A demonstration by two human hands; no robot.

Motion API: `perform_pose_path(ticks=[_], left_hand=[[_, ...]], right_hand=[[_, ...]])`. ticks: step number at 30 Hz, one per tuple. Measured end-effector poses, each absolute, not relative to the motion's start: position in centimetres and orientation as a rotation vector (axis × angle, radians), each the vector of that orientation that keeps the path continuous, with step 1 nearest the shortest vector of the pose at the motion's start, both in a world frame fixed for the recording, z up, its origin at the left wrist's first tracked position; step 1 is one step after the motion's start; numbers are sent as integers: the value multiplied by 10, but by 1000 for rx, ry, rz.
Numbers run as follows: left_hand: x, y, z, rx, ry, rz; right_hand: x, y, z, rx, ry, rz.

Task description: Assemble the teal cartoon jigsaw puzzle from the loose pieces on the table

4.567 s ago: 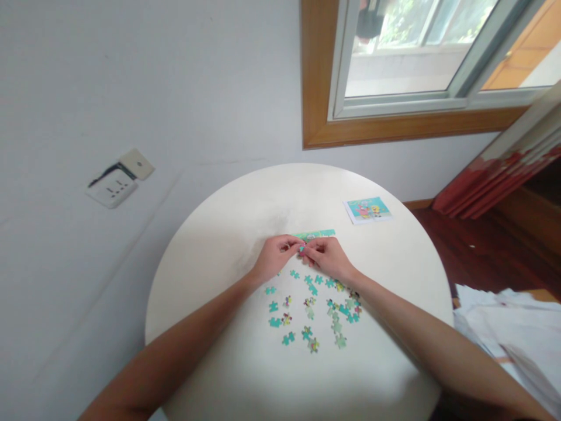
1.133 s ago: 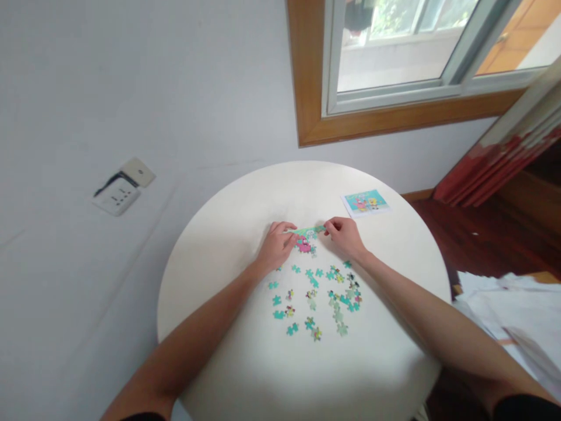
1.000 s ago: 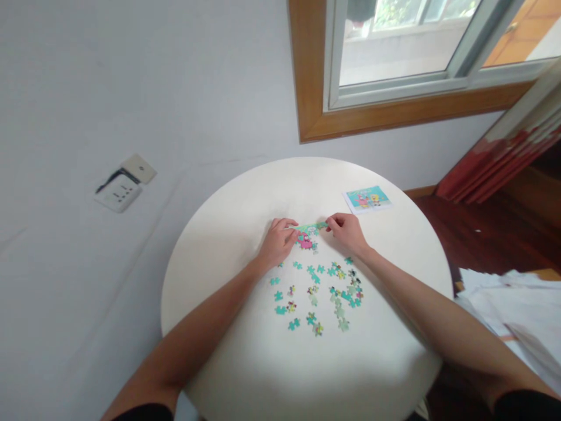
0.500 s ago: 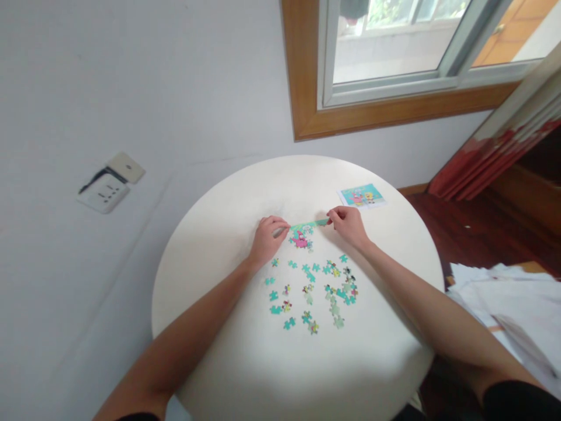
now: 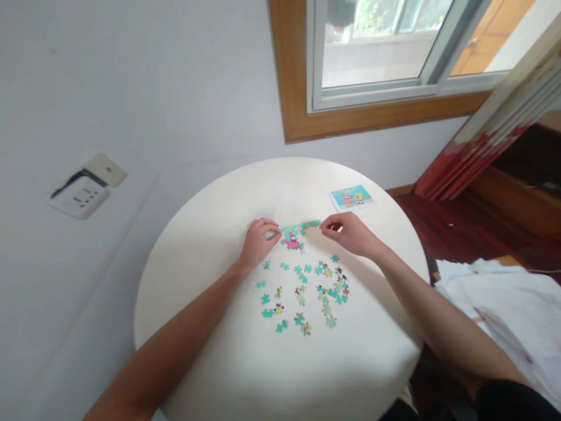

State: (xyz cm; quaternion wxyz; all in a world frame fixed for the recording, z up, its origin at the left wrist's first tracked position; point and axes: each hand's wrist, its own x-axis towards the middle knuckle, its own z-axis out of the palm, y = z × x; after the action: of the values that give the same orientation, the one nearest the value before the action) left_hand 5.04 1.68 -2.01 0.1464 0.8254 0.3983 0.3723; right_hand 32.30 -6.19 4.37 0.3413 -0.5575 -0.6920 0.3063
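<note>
A partly joined jigsaw puzzle lies on the round white table, with a green strip along its top and a pink figure below. My left hand is closed at its left edge, thumb and fingertips pinching there. My right hand is at the strip's right end, thumb and forefinger tips together. Whether a piece sits between those tips is too small to tell. Loose jigsaw pieces, turquoise, pale green and multicoloured, lie scattered nearer to me, below both hands.
A small picture card with a pink and a yellow figure lies at the table's back right. Behind stand the wall and a wood-framed window. A wall socket is at left. White papers are heaped at right, below a red and white curtain.
My view has shifted slightly, moving the scene left. My right hand has turned a little, its thumb and forefinger now forming a rounder loop at the strip's right end. My left hand stays at the puzzle.
</note>
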Motion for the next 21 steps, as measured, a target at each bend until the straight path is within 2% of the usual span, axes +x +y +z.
perform_pose_path(ticks=[4,9,21], left_hand=[[51,16,-20,2370,1145,1070],[51,16,-21,2361,1152,1050],[50,17,-22,2377,1137,1062]], right_hand=[[326,-117,48,-1734,-2001,730],[333,-164,15,-1976,-1872,660],[326,-191,-3,-2032,-1813,701]])
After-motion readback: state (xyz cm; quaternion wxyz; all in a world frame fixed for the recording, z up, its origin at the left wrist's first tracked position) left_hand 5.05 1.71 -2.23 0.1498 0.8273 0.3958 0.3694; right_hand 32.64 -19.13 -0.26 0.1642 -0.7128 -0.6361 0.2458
